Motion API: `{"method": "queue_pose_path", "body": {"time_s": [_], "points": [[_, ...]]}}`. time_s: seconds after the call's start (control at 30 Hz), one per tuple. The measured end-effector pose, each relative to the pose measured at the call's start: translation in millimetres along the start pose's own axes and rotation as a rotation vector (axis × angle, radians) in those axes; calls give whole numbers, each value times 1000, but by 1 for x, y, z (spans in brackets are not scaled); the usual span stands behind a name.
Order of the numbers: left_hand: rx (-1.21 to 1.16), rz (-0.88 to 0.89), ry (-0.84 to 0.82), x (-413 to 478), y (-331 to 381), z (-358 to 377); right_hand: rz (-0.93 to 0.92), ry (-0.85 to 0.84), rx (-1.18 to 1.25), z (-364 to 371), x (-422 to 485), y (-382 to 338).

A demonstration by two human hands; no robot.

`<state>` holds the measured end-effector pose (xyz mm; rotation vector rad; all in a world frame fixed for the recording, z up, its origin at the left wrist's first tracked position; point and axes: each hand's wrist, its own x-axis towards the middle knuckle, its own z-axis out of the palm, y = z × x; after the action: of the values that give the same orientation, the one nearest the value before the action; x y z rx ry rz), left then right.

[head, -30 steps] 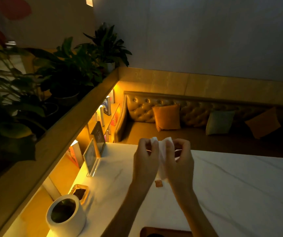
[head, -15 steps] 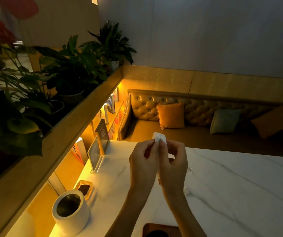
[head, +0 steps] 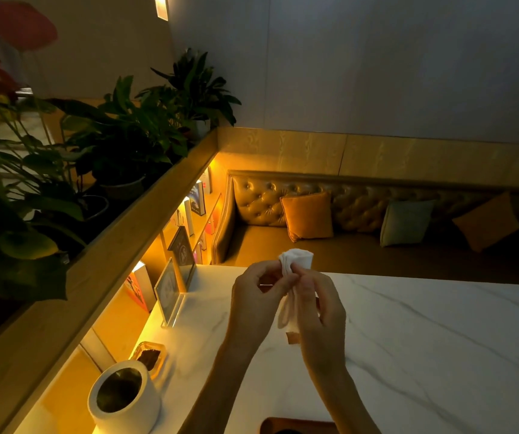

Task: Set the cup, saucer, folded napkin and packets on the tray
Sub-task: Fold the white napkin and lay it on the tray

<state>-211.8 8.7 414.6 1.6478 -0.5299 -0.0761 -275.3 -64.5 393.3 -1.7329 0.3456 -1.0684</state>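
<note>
A: Where's the napkin (head: 295,261)?
B: Above the worktop's (head: 424,339) far edge, pinched by left hand (head: 256,303) and right hand (head: 321,311)
A: Handling?
B: Probably light and limp; grip the fold

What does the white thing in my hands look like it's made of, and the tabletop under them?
Napkin: likely soft paper tissue, matte; it bunches into limp layered folds between both hands. Tabletop: marble or a marble-look slab, smooth with a slight sheen, white with thin grey veins.

A soft white paper napkin (head: 295,261) is seen above a glossy, veined marble table (head: 424,339); the sofa (head: 264,202) is tufted leather, the ledge (head: 95,270) grained wood.
</note>
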Motion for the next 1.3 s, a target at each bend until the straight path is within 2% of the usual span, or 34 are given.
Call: {"method": "queue_pose_path", "body": {"time_s": [0.1, 0.2, 0.27, 0.33, 0.4, 0.5, 0.63, 0.7, 0.77, 0.93, 1.03, 1.13, 1.23, 1.3], "points": [[22, 5, -97, 4, 1, -8, -57, -73, -50, -16, 4, 3], [-50, 4, -202, 5, 4, -18, -63, -12, -102, -33, 14, 11], [-176, -50, -255, 6, 7, -23, 133, -23, -42, -43, 27, 12], [-334, -157, -291, 8, 8, -27, 423, -221, 94, -54, 41, 11], [-427, -257, -298, 8, 5, -29, 563, -395, 297, -62, 45, 21], [-381, -373, -279, 6, -8, -22, 604, -445, 440, -69, 33, 33], [-505, -503, -245, 0, -22, -13, 622, -358, 360, -74, 32, 39], [-319, -471, -257, -2, -32, -9, 622, -336, 319, -78, 34, 41], [-242, -431, -264, -2, -40, -4, 628, -334, 298, -84, 36, 45], [-255, -413, -325, 0, -42, 1, 727, -529, 169, -103, 40, 50], [-309, -436, -400, -1, -44, 2, 755, -511, 154, -111, 39, 56], [-440, -512, -483, -1, -44, -1, 831, -538, 300, -120, 40, 60], [-497, -510, -605, -2, -43, -12, 887, -704, 557, -134, 41, 60], [-500, -504, -644, -4, -41, -19, 837, -847, 653, -142, 41, 58]]}}
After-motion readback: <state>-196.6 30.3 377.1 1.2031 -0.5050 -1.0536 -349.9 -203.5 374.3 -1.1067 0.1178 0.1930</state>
